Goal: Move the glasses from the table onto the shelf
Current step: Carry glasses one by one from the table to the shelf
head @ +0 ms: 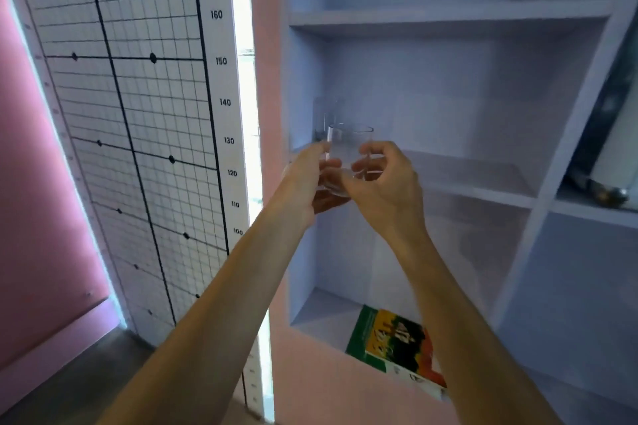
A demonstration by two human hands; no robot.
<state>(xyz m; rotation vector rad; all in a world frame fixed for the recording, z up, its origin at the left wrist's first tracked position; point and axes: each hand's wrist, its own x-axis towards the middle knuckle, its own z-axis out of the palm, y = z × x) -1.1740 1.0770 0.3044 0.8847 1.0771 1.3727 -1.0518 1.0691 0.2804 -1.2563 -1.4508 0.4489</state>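
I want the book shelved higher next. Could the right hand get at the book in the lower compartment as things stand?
Probably not yet: the right hand and left hand both hold the glass. The book itself lies uncovered, overhanging the shelf edge.

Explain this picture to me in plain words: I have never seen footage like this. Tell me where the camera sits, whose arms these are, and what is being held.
There is no machine here. The single picture comes from a wide-angle camera worn on a person's head, looking forward and down, so the two bare arms reaching in from the bottom are the wearer's own.

The left hand and the right hand together hold a clear drinking glass, upright, in front of the middle shelf of a pale shelving unit. The grip is shared: fingers close on both sides.

Another glass seems to stand at the back left of that shelf, though it is faint. Lower down, a green and yellow book lies flat. On the left is a wall chart with a grid and height numbers.
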